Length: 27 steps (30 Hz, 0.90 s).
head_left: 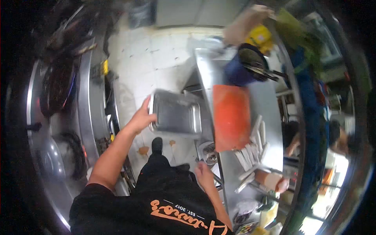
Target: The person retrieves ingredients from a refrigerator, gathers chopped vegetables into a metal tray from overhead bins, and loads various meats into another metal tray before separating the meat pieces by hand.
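Observation:
My left hand [143,116] grips the near-left rim of a rectangular stainless steel pan [174,111], fingers and thumb closed over its edge. The pan is held out over the floor, and I see no food in it. Low beside the steel table edge is my right hand [203,171], blurred, so its fingers cannot be made out clearly. Just above that hand, a round pale container [207,152] with dark contents sits below the table's level. An orange cutting board [232,117] lies on the table, to the right of the pan.
On the steel table [270,113] stand a dark blue bucket [239,70] with utensils and several white-wrapped bundles [248,158]. A yellow bag [260,38] is behind the bucket. Steel cooking equipment [84,90] lines the left side. Tiled floor [137,55] runs between.

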Available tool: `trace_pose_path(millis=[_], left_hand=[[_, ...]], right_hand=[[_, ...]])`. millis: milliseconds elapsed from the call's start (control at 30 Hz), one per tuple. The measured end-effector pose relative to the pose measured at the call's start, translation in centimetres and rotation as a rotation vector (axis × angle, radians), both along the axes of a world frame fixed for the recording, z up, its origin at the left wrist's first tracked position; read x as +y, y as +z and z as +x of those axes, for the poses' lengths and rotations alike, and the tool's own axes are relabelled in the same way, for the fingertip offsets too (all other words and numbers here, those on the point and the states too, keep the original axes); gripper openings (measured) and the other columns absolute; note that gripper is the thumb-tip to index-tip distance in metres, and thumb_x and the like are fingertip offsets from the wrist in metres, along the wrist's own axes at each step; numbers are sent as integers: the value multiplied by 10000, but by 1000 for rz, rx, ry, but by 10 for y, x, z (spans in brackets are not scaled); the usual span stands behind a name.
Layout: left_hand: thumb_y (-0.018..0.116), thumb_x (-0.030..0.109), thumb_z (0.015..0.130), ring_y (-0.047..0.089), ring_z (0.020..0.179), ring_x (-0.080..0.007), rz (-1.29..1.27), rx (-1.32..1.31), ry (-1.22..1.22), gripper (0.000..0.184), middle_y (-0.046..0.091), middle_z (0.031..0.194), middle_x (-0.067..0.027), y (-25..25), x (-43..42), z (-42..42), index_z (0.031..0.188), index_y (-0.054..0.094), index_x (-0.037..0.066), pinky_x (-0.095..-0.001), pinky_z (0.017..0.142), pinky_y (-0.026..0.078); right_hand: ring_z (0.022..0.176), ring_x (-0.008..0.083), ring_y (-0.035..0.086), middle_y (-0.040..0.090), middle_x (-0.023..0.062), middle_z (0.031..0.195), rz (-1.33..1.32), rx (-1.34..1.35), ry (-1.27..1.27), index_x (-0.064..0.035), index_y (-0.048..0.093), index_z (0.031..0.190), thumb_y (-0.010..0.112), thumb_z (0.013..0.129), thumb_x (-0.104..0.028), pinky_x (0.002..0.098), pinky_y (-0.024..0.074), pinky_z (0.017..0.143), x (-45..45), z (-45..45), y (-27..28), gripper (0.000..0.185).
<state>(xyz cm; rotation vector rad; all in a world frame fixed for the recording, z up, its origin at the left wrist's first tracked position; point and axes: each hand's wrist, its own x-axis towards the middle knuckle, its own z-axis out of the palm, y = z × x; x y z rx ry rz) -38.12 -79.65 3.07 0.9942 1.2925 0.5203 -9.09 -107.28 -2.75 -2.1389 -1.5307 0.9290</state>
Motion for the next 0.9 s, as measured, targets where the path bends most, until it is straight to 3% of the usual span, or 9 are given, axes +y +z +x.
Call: trace_pose_path(millis=[33,167,367,433,500,633,767,800,900], left_hand=[[592,-13,720,601,983,-213,51,52,99,915,591,1178,-122,-15,7,-7,1541,199,75,-302,883,482],[572,-12,740,590,1010,-231,238,248,453,821,597,1143,-136,-120,22,-29,1495,257,59,-328,927,459],[548,-9,700,592,1044,-249,-51,-1,832,638,598,1129,-122,-330,5,-33,1325,421,17,-343,921,456],[554,-13,678,590,1035,-256,-51,-115,907,628,608,1099,-108,-401,-6,-26,1296,444,9,-340,920,455],[533,-26,687,590,1025,-236,-128,-131,902,617,598,1113,-103,-431,-4,-8,1297,448,12,-340,893,464],[530,-18,690,590,987,-223,-165,-137,862,568,599,1085,-92,-508,-6,4,1255,477,8,-326,860,470],[538,-6,678,567,925,-192,-86,-212,749,511,583,1026,-63,-550,19,-8,1187,496,13,-304,841,449],[529,-7,674,560,930,-189,-22,-117,678,508,580,1024,-65,-530,31,8,1181,498,10,-300,848,445],[502,-16,676,564,946,-178,-15,-121,635,516,590,1042,-66,-527,53,8,1192,499,7,-293,858,444]], right_hand=[[955,395,666,703,181,980,-254,-2,136,-29,625,1138,690,873,-241,435,519,876,-10,0,-29,345],[912,344,687,708,175,956,-431,169,326,-50,635,1118,650,914,-270,428,534,811,-13,-17,-92,300],[907,428,635,662,233,949,-215,-81,122,-24,625,977,521,981,-259,476,504,768,59,17,-292,258],[902,418,633,654,234,953,-380,-188,-82,-48,626,970,521,959,-304,511,489,766,107,41,-356,277],[890,377,639,657,185,924,92,-358,119,-64,622,988,505,960,-276,486,495,788,103,110,-487,244],[986,367,635,666,124,1081,29,-371,-135,-107,617,1104,572,892,-352,483,493,857,184,167,-514,327],[1137,409,597,609,241,1241,-393,-761,-303,-39,544,1284,667,778,-325,448,480,982,232,256,-546,594],[1188,417,571,587,261,1281,-422,-750,-361,-35,498,1349,676,771,-353,450,464,1007,228,309,-583,683],[1265,396,511,504,267,1379,-264,-610,-375,-38,378,1454,718,755,-428,456,410,1062,235,360,-577,870]])
